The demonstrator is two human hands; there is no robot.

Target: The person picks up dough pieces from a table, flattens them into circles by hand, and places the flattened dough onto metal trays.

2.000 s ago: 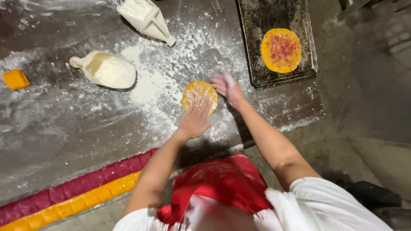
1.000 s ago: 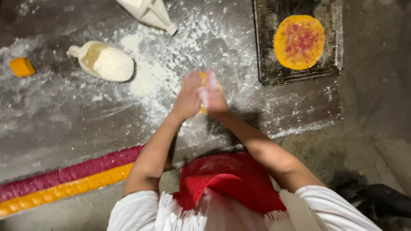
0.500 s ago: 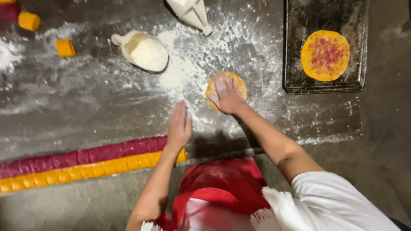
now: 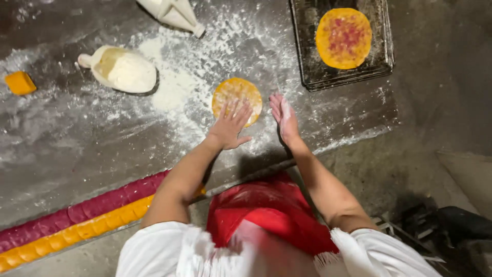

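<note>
The left hand (image 4: 230,125) lies spread, palm down, on the near edge of the yellow dough disc (image 4: 237,100); the right hand (image 4: 283,117) stands open, fingers together, just right of it. Flattening looks underway; next, even pressure across the disc on the floured worktop (image 4: 77,138)

You stand at a dark, flour-dusted surface (image 4: 77,149) under dim light; grey concrete floor (image 4: 451,102) lies to your right.

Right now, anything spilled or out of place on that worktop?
Loose flour is strewn across the worktop around the flat orange dough disc and the scoop. A lone orange block sits apart at the left edge.
</note>
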